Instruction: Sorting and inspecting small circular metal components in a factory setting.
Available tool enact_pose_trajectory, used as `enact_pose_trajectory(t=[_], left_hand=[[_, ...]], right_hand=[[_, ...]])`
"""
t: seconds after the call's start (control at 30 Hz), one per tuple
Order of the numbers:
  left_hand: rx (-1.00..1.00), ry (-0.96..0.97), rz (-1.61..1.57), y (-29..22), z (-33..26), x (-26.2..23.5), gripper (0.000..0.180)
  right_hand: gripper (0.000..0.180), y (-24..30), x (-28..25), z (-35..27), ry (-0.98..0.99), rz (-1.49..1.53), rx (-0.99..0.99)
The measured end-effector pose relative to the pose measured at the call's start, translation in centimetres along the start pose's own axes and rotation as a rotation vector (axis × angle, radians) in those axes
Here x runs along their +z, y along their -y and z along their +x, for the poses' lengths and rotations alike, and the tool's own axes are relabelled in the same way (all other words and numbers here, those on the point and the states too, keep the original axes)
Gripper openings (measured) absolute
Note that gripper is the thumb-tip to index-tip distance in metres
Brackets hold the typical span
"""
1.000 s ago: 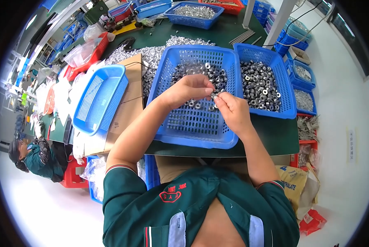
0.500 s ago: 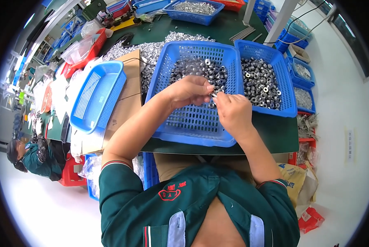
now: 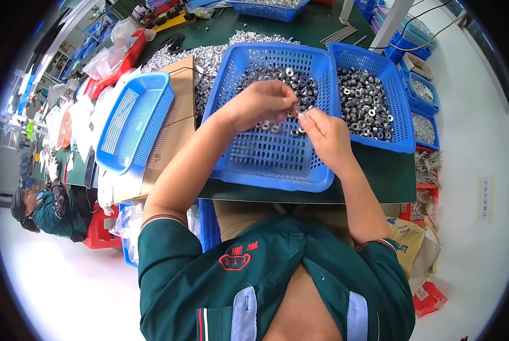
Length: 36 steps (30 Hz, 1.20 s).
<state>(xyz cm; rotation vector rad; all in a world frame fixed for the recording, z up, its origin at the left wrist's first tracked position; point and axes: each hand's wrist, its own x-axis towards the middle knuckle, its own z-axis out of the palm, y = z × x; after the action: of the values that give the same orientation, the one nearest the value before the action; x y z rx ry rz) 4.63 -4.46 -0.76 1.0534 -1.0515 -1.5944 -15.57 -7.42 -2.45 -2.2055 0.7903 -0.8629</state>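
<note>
My left hand (image 3: 260,105) and my right hand (image 3: 328,135) meet over the middle blue basket (image 3: 266,156). The fingers of both are pinched, their tips almost touching. A small shiny metal piece (image 3: 300,115) glints at my right fingertips; its shape is too small to tell. Whatever the left fingertips hold is hidden. Below the hands, short metal rings (image 3: 306,91) lie in the far half of the basket, and its perforated near floor shows. To the right, a second blue basket (image 3: 403,108) holds many similar dark and silvery rings (image 3: 365,105).
An upright-sided blue basket (image 3: 132,122) rests on cardboard (image 3: 172,133) at left. Loose silvery parts (image 3: 209,59) are heaped behind it. Thin metal rods (image 3: 338,35) lie near a white post (image 3: 391,25). A co-worker (image 3: 52,213) sits at far left.
The table and baskets sit slightly higher in the picture. My hands have shifted a little upward in view, still close together, with the left fingers raised more above the right ones.
</note>
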Motion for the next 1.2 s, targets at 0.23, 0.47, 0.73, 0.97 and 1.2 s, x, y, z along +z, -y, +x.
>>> enact_pose_trajectory(t=[0.23, 0.47, 0.73, 0.97, 1.2], left_hand=[[0.007, -0.004, 1.072, 2.6, 0.9, -1.3, 0.015], [-0.105, 0.008, 1.673, 4.7, 1.0, -0.2, 0.027], [0.102, -0.052, 1.360, 5.1, 2.1, -1.4, 0.025], [-0.026, 0.066, -0.010, 0.9, 0.4, -0.7, 0.021], [-0.008, 0.042, -0.126, 0.6, 0.0, -0.4, 0.024]], right_hand=[[0.025, -0.2, 0.2, -0.5, -0.049, 0.022, -0.042], [0.023, -0.3, 0.0, -0.6, -0.009, -0.030, -0.039], [0.022, -0.2, 0.1, -0.4, -0.020, -0.045, -0.054], [0.024, 0.0, -0.1, -0.6, -0.052, 0.024, -0.007], [0.022, -0.4, 0.1, -0.6, -0.102, 0.113, 0.027]])
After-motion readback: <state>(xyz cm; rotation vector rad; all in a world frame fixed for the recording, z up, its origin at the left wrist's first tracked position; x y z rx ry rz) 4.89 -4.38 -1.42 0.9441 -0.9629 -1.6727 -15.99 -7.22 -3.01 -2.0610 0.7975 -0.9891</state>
